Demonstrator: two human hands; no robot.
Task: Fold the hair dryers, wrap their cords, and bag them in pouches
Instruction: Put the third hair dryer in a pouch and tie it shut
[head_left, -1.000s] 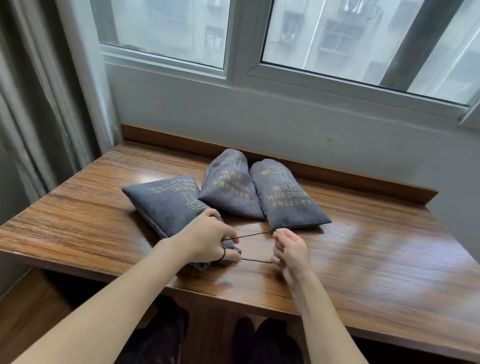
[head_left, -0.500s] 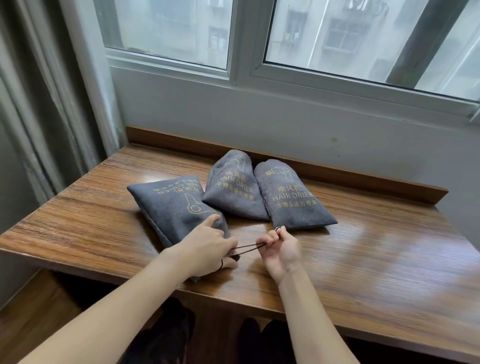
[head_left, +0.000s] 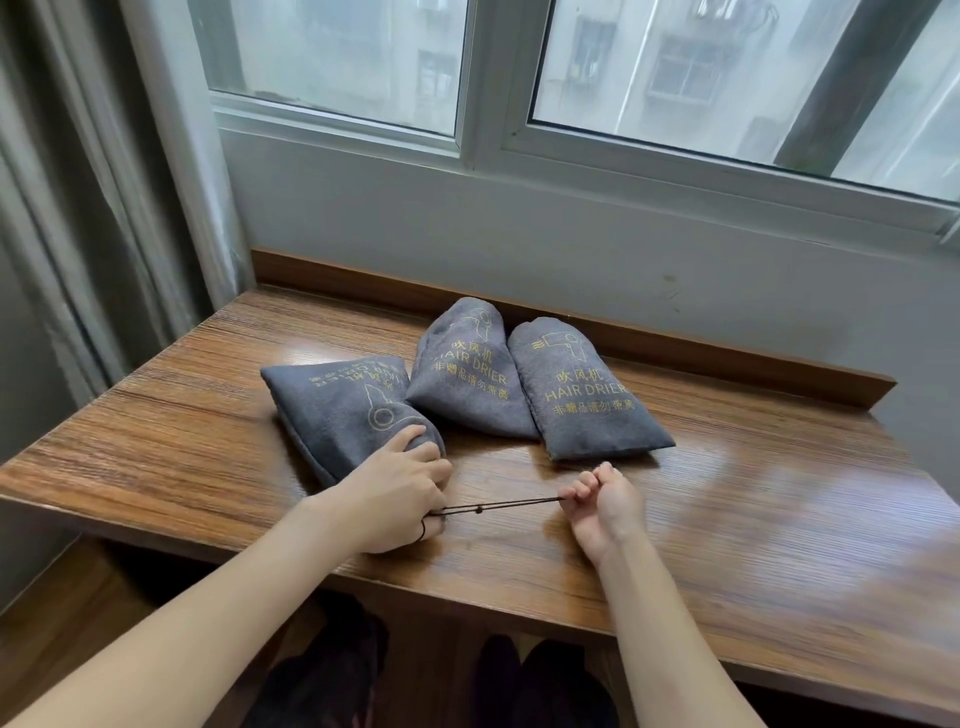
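Three stuffed grey pouches with gold "HAIR DRIER" print lie on the wooden table (head_left: 779, 545). The left pouch (head_left: 332, 405) lies with its mouth towards me, and my left hand (head_left: 395, 499) grips that gathered mouth, a loop of cord round one finger. A thin dark drawstring (head_left: 498, 506) with a small bead runs taut from there to my right hand (head_left: 597, 501), which pinches its end. The middle pouch (head_left: 467, 374) and the right pouch (head_left: 576, 400) lie side by side behind, untouched. No hair dryer shows outside a pouch.
A low wooden ledge (head_left: 675, 348) runs along the table's back under the window wall. A grey curtain (head_left: 78, 234) hangs at the left. Dark shoes (head_left: 519, 686) show below the table's front edge.
My right hand has pulled the drawstring out to the right, stretching it longer and taut. My left hand stays on the left pouch's mouth.
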